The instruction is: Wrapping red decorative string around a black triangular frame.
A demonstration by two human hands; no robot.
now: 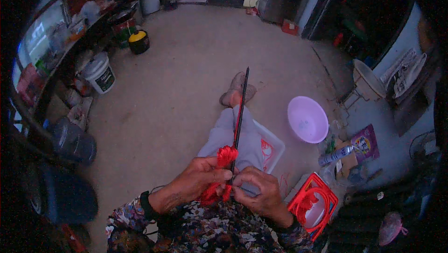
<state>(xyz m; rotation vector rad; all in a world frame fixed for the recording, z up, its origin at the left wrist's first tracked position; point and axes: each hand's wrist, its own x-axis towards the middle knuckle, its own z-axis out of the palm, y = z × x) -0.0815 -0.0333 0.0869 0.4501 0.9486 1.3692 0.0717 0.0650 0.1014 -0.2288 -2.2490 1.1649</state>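
A long dark rod (pixel 241 117) points away from me above my outstretched legs, with a red strand running along part of it. Against its near part sits a bunched red cord bundle (pixel 227 155). My left hand (pixel 200 178) is closed round the bundle and the rod, thumb on top; more red cord hangs below its fingers. My right hand (pixel 260 190) is closed in a pinch right beside the rod's near end. Whatever lies between its fingertips is too small and hidden to name.
A white plastic tray (pixel 279 143) with red cord lies right of my legs. Nearer stands a red basket (pixel 330 194) holding red cord. Beyond are a lilac basin (pixel 308 120) and a spray can (pixel 335 156). White (pixel 99 73) and black-yellow (pixel 138 42) buckets line the left.
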